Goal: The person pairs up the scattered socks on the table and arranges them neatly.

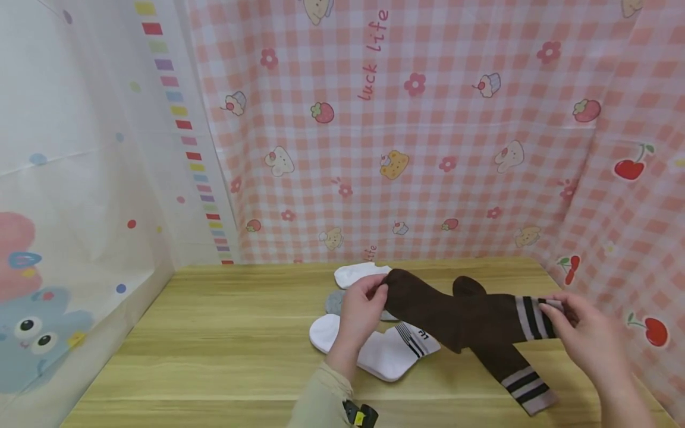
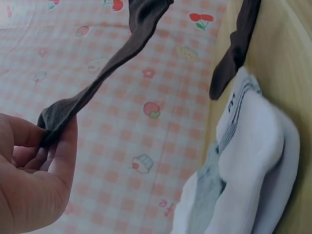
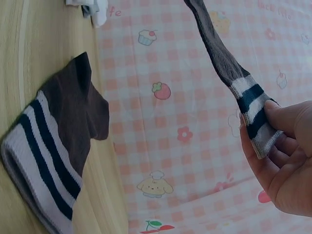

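Observation:
A dark brown sock (image 1: 428, 300) with a striped cuff is stretched in the air between both hands. My left hand (image 1: 361, 312) pinches its toe end; my right hand (image 1: 588, 333) pinches the striped cuff, fingers on one side and thumb on the other in the right wrist view. Below it, a second brown sock (image 3: 73, 117) with the same grey and black stripes lies on the table, partly hidden by the held one in the head view. White socks (image 1: 387, 359) with black stripes lie under and beside my left forearm.
Behind these lie grey socks (image 1: 334, 302) and, farther back, white socks (image 1: 353, 274), both partly covered by my left hand. The wooden table (image 1: 225, 339) ends at a pink checked cloth (image 1: 342, 160) behind. More printed cloth hangs at left and right.

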Motion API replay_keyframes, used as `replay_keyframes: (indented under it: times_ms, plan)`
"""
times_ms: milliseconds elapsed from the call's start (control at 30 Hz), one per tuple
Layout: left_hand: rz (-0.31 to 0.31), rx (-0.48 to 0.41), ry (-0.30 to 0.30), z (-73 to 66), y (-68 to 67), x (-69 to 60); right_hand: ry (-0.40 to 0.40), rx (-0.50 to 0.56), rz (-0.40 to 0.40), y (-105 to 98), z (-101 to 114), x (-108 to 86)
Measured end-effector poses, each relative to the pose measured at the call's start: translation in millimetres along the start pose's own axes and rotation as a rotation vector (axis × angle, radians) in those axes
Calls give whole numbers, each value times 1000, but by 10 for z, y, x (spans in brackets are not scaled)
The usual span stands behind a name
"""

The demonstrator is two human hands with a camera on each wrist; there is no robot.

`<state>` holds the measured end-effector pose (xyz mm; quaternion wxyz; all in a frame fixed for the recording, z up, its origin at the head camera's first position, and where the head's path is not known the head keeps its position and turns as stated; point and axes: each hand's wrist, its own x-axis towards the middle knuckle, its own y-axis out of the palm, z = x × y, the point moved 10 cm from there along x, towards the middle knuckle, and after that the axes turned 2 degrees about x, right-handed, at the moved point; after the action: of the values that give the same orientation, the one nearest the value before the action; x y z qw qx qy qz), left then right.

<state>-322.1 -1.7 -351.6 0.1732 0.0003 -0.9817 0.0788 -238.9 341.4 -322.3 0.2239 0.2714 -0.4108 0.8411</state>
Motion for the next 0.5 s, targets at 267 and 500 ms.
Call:
replay_keyframes:
  times_ms: [267, 500]
  plan:
    - [37, -20, -8, 44, -167, -52, -67, 26, 55, 135, 126, -3]
    - [16, 44, 10, 98, -328, -89, -100, 48, 124, 287, 214, -35]
